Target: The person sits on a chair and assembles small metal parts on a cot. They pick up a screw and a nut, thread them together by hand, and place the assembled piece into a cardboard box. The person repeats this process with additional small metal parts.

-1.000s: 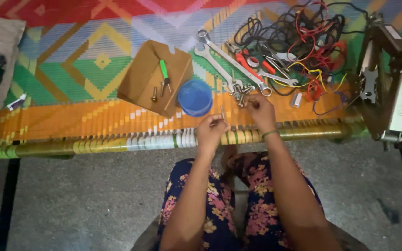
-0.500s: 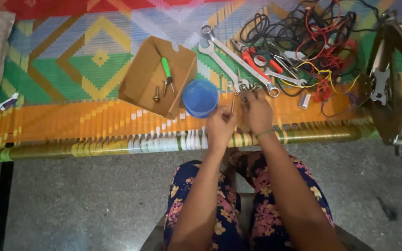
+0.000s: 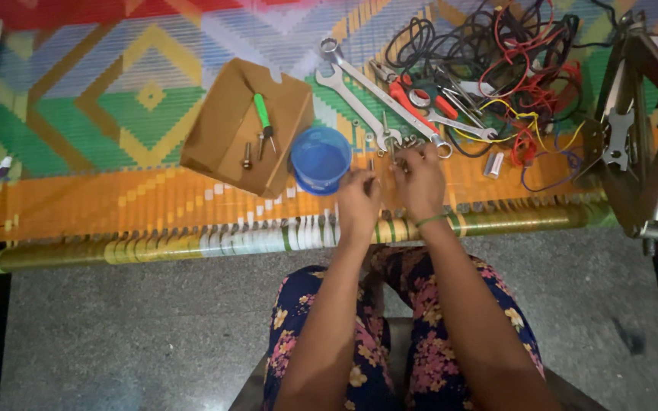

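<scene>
A seated person's left hand is pinching one upright bolt beside a blue bowl, while the right hand is curling its fingers over a small heap of bolts near two long spanners; its grip cannot be made out. One cardboard box is lying alongside on the woven cot.

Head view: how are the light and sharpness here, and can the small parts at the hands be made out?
Head view: dim, warm light; floor dark and grainy. Soft all over; wires merge into a tangle. The left hand and right hand are slightly blurred, and the bolts at their fingertips are too small to tell apart. No strong glare; wrenches show only a faint sheen.
</scene>
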